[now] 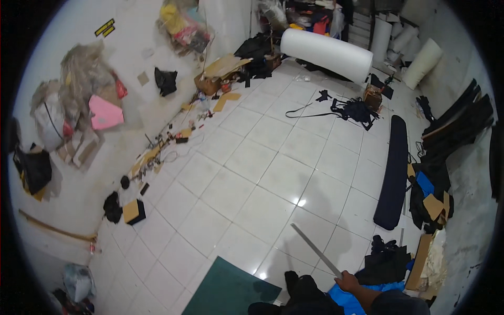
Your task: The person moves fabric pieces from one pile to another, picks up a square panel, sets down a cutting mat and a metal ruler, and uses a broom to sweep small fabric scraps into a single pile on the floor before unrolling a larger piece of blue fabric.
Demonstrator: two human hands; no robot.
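My right hand (346, 282) is closed round the near end of a long metal ruler (316, 250). The ruler slants away to the left, over the white tiles. Under my right forearm lies a blue sheet (344, 300), and beside the hand is a heap of black fabric (386, 266). A dark green mat (231, 289) lies flat on the floor to the left of my dark-clothed leg (304, 289). My left hand does not show.
A long dark fabric roll (391, 173) lies on the right. Farther off are tangled black straps (354, 111) and a big white roll (326, 54). Scraps and a small box (134, 211) line the left wall. A cardboard piece (418, 261) stands at lower right.
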